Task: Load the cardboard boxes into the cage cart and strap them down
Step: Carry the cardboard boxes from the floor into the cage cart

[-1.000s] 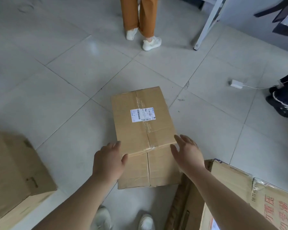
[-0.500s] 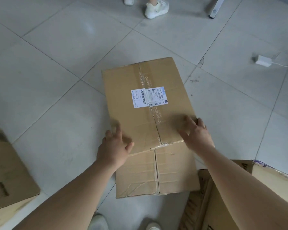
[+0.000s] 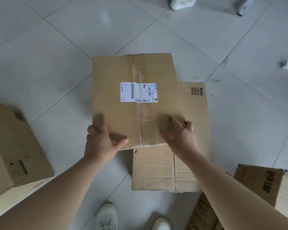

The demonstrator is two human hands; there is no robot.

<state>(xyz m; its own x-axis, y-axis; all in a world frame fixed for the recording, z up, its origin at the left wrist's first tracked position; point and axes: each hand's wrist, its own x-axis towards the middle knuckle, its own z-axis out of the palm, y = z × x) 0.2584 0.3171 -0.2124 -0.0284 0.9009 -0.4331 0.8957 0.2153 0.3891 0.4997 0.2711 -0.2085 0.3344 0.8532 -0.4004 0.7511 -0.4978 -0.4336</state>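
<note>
One taped-shut cardboard box (image 3: 113, 72), contents unseen, in the curled fingers of left hand (image 3: 101, 144) and right hand (image 3: 180, 136).

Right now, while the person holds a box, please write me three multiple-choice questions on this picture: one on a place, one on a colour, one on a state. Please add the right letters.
1. Where is the QR-code box?
A. on top of the labelled box
B. leaning on a wall
C. partly beneath the labelled box, showing on its right and near sides

2. What colour is the shipping label?
A. red
B. white
C. green

3. What are the left hand and the right hand doing?
A. gripping the labelled box at its near corners
B. hanging free
C. pulling a strap

Answers: 1 C, its top shows from under the labelled box. 2 B, the label is white with dark print. 3 A, the fingers curl round the corners.
</note>
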